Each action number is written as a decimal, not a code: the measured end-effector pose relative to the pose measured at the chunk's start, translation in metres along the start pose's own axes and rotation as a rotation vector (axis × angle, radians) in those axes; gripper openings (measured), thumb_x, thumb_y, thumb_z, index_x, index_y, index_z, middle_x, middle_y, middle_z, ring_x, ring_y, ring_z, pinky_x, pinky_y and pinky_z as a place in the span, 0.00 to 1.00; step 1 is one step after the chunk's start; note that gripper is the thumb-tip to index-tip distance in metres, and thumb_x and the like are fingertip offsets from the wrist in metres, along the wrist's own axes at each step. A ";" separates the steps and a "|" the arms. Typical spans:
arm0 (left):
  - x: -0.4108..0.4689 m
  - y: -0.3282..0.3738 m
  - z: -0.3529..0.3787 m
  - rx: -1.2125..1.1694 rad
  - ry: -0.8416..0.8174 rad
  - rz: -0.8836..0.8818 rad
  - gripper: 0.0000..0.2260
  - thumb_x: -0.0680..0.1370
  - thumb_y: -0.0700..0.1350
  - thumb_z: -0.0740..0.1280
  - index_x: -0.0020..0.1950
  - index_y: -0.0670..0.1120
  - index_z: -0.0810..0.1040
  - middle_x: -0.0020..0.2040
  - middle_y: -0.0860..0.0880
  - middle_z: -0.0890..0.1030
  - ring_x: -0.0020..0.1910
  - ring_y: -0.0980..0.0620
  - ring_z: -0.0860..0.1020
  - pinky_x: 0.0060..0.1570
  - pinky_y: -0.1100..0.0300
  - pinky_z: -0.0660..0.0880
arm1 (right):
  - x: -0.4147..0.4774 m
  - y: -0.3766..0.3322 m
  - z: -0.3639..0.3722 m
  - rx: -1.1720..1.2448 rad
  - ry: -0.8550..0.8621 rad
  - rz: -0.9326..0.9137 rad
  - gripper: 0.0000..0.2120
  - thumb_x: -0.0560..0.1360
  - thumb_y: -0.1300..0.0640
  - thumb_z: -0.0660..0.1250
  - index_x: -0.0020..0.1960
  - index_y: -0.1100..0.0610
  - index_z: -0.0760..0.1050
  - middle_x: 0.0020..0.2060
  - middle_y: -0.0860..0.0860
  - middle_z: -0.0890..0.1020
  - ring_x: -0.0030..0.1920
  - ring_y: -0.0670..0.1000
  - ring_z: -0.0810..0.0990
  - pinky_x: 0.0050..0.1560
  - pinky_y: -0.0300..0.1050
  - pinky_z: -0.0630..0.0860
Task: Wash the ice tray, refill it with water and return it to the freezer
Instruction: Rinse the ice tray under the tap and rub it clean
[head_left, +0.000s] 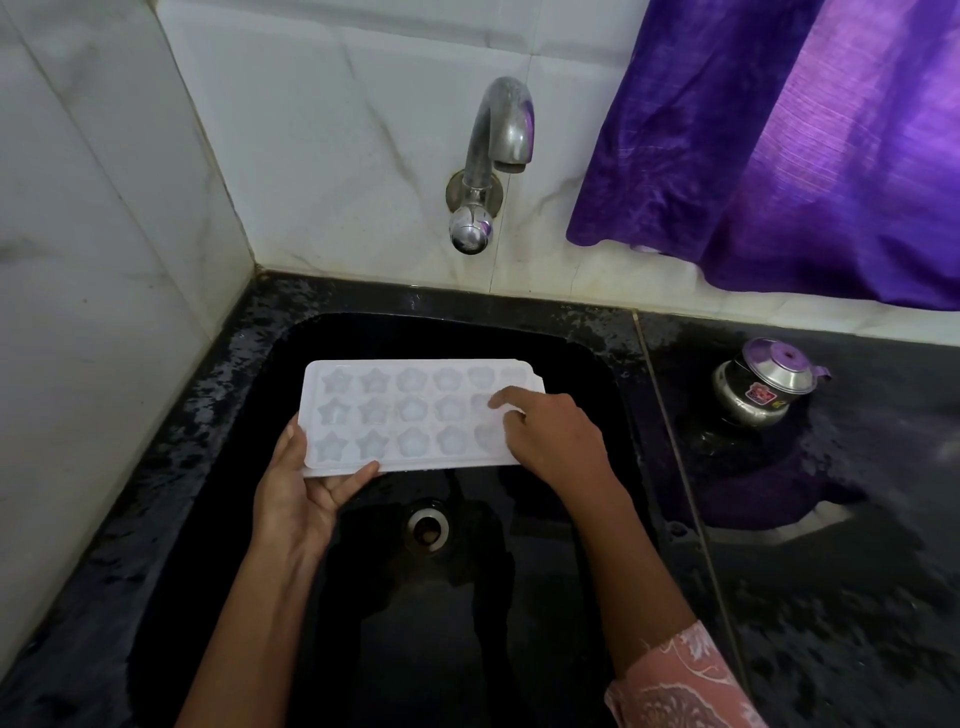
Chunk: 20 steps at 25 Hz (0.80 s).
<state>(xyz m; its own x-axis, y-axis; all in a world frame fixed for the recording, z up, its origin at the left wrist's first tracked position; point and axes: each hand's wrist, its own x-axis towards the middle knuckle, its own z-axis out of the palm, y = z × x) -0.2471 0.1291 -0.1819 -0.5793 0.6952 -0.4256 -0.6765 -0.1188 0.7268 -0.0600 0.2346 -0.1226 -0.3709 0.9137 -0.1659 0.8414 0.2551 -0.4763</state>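
A white ice tray with star- and flower-shaped cells is held level over the black sink. My left hand grips its near left corner, thumb on the left edge and fingers underneath. My right hand rests on the tray's right end, with the fingers spread over the cells and the index finger pointing left. The steel tap juts from the tiled wall above the tray, and no water runs from it.
The sink drain lies below the tray. A small steel pot with a lid stands on the wet black counter to the right. A purple curtain hangs at the upper right. White tiled walls close the left and back.
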 end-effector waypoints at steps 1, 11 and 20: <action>0.000 0.000 0.000 -0.001 -0.002 -0.003 0.10 0.82 0.48 0.55 0.55 0.51 0.76 0.53 0.48 0.81 0.41 0.51 0.84 0.29 0.58 0.80 | -0.001 -0.003 0.003 0.001 -0.025 0.000 0.18 0.76 0.56 0.54 0.60 0.42 0.74 0.51 0.53 0.79 0.47 0.54 0.77 0.43 0.43 0.68; -0.001 0.000 0.002 -0.008 -0.025 -0.002 0.11 0.83 0.48 0.53 0.55 0.51 0.75 0.52 0.48 0.80 0.39 0.51 0.84 0.28 0.58 0.80 | -0.006 -0.007 0.009 -0.068 -0.006 -0.011 0.19 0.76 0.56 0.54 0.62 0.42 0.73 0.58 0.51 0.78 0.55 0.55 0.76 0.45 0.45 0.66; -0.003 -0.004 0.000 -0.019 -0.022 -0.015 0.11 0.82 0.48 0.55 0.56 0.51 0.75 0.54 0.48 0.80 0.42 0.49 0.84 0.28 0.58 0.80 | -0.003 -0.007 0.012 -0.106 0.035 -0.016 0.17 0.77 0.56 0.54 0.62 0.44 0.73 0.54 0.51 0.79 0.50 0.54 0.77 0.41 0.44 0.67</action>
<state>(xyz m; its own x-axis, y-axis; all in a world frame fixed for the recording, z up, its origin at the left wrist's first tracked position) -0.2422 0.1275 -0.1836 -0.5594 0.7121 -0.4241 -0.6936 -0.1221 0.7099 -0.0693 0.2264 -0.1289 -0.3719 0.9195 -0.1275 0.8731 0.2998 -0.3846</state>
